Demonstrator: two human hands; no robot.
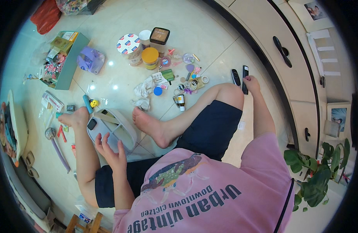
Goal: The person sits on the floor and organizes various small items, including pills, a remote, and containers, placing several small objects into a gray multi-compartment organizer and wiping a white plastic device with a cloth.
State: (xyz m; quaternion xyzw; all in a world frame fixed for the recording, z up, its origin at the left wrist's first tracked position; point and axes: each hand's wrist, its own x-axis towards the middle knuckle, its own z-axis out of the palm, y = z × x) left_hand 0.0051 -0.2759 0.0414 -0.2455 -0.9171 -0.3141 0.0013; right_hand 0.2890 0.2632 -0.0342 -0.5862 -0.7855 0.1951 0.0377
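Note:
On the right, my right hand (252, 84) has its fingers on a long black remote control (245, 72), gripping it near its middle. Beside it on the floor lies a second, rounded black remote control (235, 77) with a round button pad. My left hand (111, 152) hangs empty, fingers apart, over a grey-white divided storage caddy (129, 132) between my legs. The caddy has a handle across it. Inside one compartment a small black object (92, 124) shows; my hand hides part of the caddy.
Beyond my feet stand a lidded plastic jar (129, 49), a yellow-lidded jar (150, 58) and a brown-topped container (159, 35). Small items, crumpled tissue (144, 87) and a small bottle (181, 102) are scattered nearby. A green box (71, 62) holds packets. Cabinet drawers (272, 55) line the right.

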